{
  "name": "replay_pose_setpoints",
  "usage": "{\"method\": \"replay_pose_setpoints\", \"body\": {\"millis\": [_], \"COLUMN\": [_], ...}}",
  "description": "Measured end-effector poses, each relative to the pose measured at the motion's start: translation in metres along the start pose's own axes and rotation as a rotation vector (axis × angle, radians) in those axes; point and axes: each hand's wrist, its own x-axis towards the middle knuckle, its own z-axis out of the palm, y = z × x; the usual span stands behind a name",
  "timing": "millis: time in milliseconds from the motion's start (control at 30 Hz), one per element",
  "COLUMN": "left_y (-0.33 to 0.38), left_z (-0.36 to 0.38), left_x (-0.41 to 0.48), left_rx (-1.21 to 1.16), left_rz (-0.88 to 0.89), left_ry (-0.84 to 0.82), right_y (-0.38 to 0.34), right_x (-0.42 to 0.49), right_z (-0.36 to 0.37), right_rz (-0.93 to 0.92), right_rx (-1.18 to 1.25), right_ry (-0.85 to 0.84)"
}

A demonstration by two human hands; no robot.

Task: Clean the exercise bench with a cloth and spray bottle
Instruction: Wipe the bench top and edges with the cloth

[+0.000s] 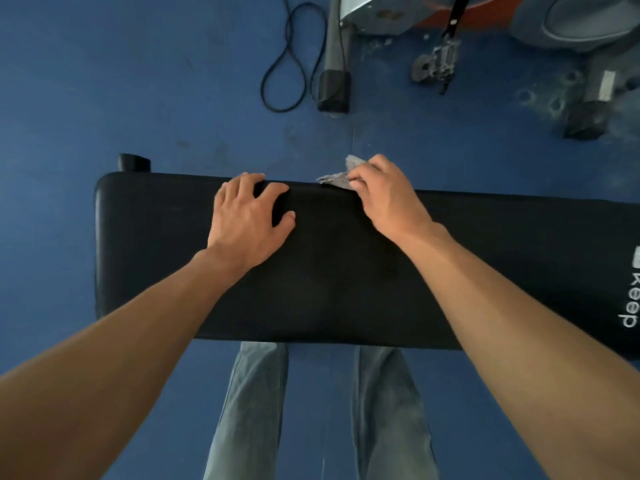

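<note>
A long black padded exercise bench (339,271) lies across the view, with white lettering at its right end. My left hand (247,218) rests flat on the pad near the far edge, fingers spread. My right hand (384,195) grips a small grey cloth (341,176) and holds it against the far edge of the bench. Only a crumpled corner of the cloth shows past my fingers. No spray bottle is in view.
The floor is blue (104,81). Beyond the bench stand an exercise bike's frame with a black foot (334,90), a pedal (436,62) and a looped black cable (291,64). Another black foot (585,121) sits at the far right. My legs in jeans (252,410) stand close to the bench.
</note>
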Motion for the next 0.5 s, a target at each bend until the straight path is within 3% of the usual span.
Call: {"method": "replay_pose_setpoints", "body": {"millis": [67,200,333,500], "left_y": [0.031,0.105,0.171,0.217], "left_z": [0.003,0.014,0.027,0.033], "left_x": [0.004,0.020,0.035,0.041], "left_rx": [-0.019,-0.030,0.001,0.036], "left_rz": [0.032,0.291,0.388,0.354], "left_ry": [-0.010,-0.105,-0.175,-0.265], "right_y": [0.053,0.164,0.208,0.165], "right_x": [-0.023,-0.072,-0.091,-0.075], "right_z": [-0.030,-0.096,-0.128,-0.102], "right_rz": [0.057,0.288,0.508,0.240], "right_rx": [-0.064,-0.206,-0.245,-0.124], "right_ry": [-0.009,0.015,0.029,0.033]}}
